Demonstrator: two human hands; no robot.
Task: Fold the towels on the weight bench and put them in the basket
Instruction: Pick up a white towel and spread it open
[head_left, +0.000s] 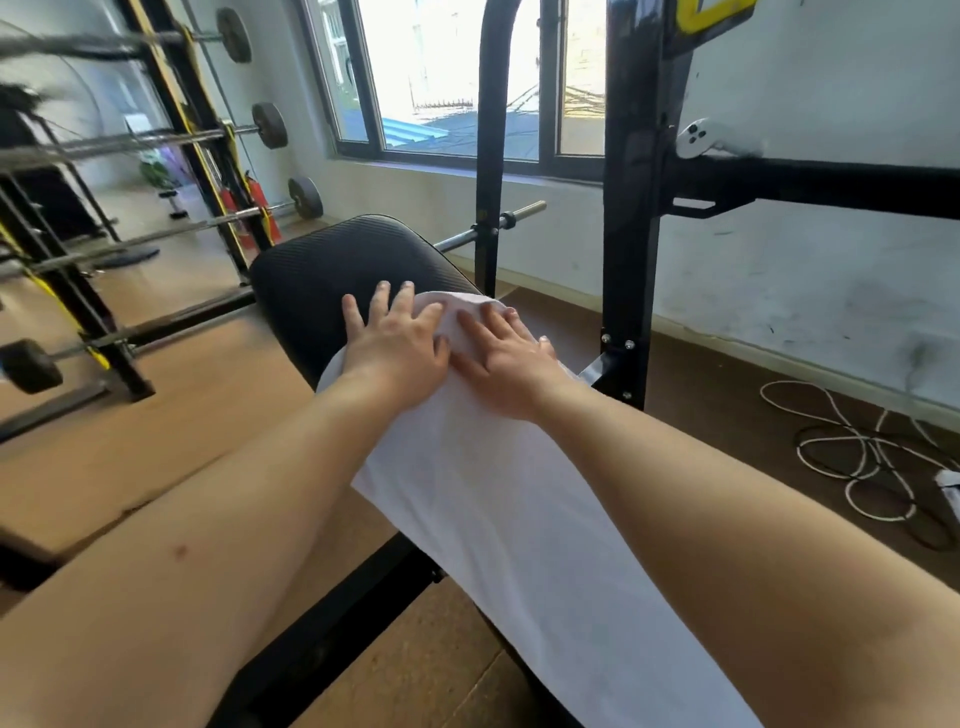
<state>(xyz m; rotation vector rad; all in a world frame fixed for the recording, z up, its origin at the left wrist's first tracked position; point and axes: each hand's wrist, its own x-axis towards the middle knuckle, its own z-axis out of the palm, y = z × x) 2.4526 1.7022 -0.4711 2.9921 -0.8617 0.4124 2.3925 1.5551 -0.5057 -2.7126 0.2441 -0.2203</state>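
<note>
- Barbells (130, 140) on black-and-yellow rack, far left; red fire extinguishers (262, 213) behind it.
- Worktop (322, 270): black padded bench, far end bare.
- Left hand (395, 338): flat, fingers straight and spread, palm on towel's far end, fingertips reaching the pad.
- Towel (519, 493): white, laid lengthwise along worktop, running toward camera.
- Right hand (504, 358): flat, fingers straight, pressing towel just beside left hand.
- Black rack upright (628, 208) right of worktop; white controller (701, 137) on its crossbar.
- Cables (872, 457) coiled on floor, far right.
</note>
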